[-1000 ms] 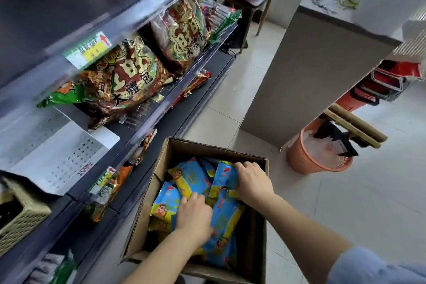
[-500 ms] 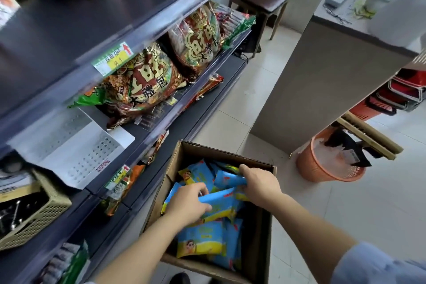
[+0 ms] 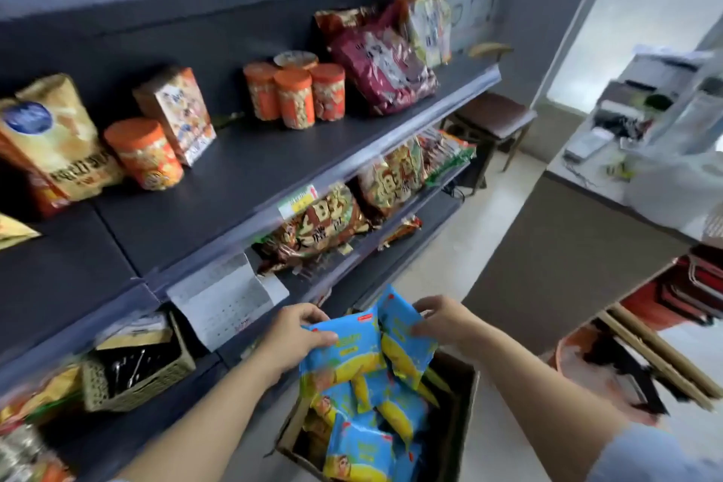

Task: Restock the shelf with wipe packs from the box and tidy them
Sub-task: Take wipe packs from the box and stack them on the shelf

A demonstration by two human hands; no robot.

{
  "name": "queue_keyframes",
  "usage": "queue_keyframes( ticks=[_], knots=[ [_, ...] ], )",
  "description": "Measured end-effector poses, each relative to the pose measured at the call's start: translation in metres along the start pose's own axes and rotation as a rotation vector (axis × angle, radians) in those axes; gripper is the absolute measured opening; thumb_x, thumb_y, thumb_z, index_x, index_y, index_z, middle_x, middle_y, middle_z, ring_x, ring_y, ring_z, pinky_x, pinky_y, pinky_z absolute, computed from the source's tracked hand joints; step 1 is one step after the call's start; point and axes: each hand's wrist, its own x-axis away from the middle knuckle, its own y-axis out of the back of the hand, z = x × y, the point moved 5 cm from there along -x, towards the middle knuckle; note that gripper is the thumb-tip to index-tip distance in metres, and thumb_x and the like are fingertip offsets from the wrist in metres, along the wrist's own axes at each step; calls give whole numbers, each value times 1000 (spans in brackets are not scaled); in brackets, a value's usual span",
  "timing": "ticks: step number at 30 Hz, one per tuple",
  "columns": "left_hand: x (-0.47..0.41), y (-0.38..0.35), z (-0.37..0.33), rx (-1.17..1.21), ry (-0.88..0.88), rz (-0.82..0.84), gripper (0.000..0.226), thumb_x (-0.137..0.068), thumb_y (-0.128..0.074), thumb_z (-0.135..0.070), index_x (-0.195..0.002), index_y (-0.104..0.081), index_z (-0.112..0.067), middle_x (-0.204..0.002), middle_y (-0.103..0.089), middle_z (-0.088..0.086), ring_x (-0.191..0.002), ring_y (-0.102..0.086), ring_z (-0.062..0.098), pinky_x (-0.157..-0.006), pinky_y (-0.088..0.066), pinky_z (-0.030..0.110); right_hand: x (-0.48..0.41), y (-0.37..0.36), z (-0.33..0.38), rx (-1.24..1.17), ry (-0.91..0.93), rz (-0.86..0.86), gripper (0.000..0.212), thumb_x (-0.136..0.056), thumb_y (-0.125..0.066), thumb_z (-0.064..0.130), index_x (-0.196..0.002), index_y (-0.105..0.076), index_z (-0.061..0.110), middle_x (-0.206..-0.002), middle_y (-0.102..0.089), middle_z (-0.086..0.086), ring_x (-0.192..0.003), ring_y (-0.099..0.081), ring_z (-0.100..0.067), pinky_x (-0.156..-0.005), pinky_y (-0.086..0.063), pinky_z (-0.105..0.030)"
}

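**Q:** Head view: surface, room?
**A:** Motion-blurred. Cardboard box [image 3: 465,403] sits on pale tiled floor [image 3: 504,200]. Dark grey shelf unit [image 3: 242,176] stands left of the box, grey counter [image 3: 567,246] right of it, and a brown stool [image 3: 495,115] beyond it.

**Q:** Packs: position, axis?
**A:** Two held wipe packs [image 3: 352,348] are directly above the box. Long axes are roughly upright, lower ends hanging toward the box opening. The right one tilts, one corner uppermost. Inside the box, loose wipe packs [image 3: 360,450] lie heaped, axes mixed.

**Q:** Grip?
**A:** Left hand [image 3: 291,340] pinches one pack's top edge, thumb on its face. Right hand [image 3: 442,321] has fingers curled round the other's upper edge.

**Q:** Materials, shapes?
**A:** Packs are glossy blue-and-yellow film, flat pillow form. The box is brown card, open-topped. Up-left of the box stand round orange-lidded jars [image 3: 293,98]; left of it is a woven basket [image 3: 137,376].
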Motion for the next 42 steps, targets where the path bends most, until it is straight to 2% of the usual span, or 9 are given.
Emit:
queue_keyframes(
  ticks=[5, 9, 16, 21, 26, 31, 35, 39, 42],
  knots=[
    [33, 53, -34, 4, 4, -39, 21, -80, -73, -4, -78, -61, -21, -82, -60, 1, -74, -57, 10, -67, -48, 22, 31, 16, 71, 42, 134, -46, 37, -77, -71, 6, -109, -53, 10, -101, -55, -4, -89, -52, -18, -61, -44, -22],
    [61, 97, -54, -34, -4, -69, 19, -80, -75, -10, -90, -66, -22, -102, -63, 3, -90, -60, 15, -69, -48, 24, 58, 25, 130, -51, 322, -109, 27, -73, -72, -3, -93, -60, 11, -93, -62, -7, -84, -57, -20, -68, -48, -28],
    [115, 162, -77, 8, -4, -143, 80, -76, -79, -12, -144, -39, -25, -136, -50, 10, -117, -56, 22, -96, -50, 35, 116, 11, 224, -47, 640, 26, 25, -79, -73, 2, -101, -72, 13, -81, -64, 6, -73, -57, -9, -59, -46, -13],
    [165, 203, -90, 110, -55, -250, 21, -82, -72, -3, -98, -67, -16, -98, -72, 6, -84, -71, 16, -80, -58, 33, 151, -17, 275, -51, 756, 223, 23, -76, -76, 0, -85, -73, 20, -82, -67, 5, -73, -59, -7, -64, -49, -16],
    [211, 258, -81, 177, -49, -463, 21, -84, -70, -4, -102, -63, -10, -97, -68, 8, -72, -67, 11, -56, -52, 20, 181, -41, 321, -90, 822, 215, 25, -72, -83, 9, -91, -67, 14, -80, -60, 2, -72, -56, -10, -62, -47, -14],
    [264, 310, -62, 245, -56, -581, 30, -82, -73, -8, -111, -63, -10, -106, -69, 15, -86, -69, 25, -69, -57, 37, 213, -79, 362, -95, 912, 309, 22, -72, -82, 7, -89, -70, 13, -90, -72, -5, -88, -67, -20, -88, -54, -35],
    [304, 338, -50, 289, -118, -679, 19, -82, -73, -9, -95, -63, -19, -96, -71, 7, -90, -70, 24, -86, -56, 47, 247, -103, 393, -286, 981, 293, 16, -79, -76, 2, -90, -65, 7, -76, -74, 2, -69, -71, -9, -58, -53, -20],
    [343, 369, -39, 343, -144, -811, 20, -78, -76, -7, -89, -60, -11, -91, -69, 9, -85, -68, 23, -83, -57, 45, 274, -120, 421, -352, 1036, 239, 19, -76, -79, 6, -79, -61, 10, -78, -74, -3, -78, -71, -22, -71, -56, -38],
    [371, 392, -31, 384, -170, -900, 14, -77, -76, -4, -82, -64, -6, -84, -70, 10, -81, -69, 24, -79, -57, 43, 290, -131, 442, -352, 1076, 196, 18, -74, -81, 10, -76, -64, 13, -81, -72, -5, -71, -70, -15, -64, -56, -31]
  ],
)
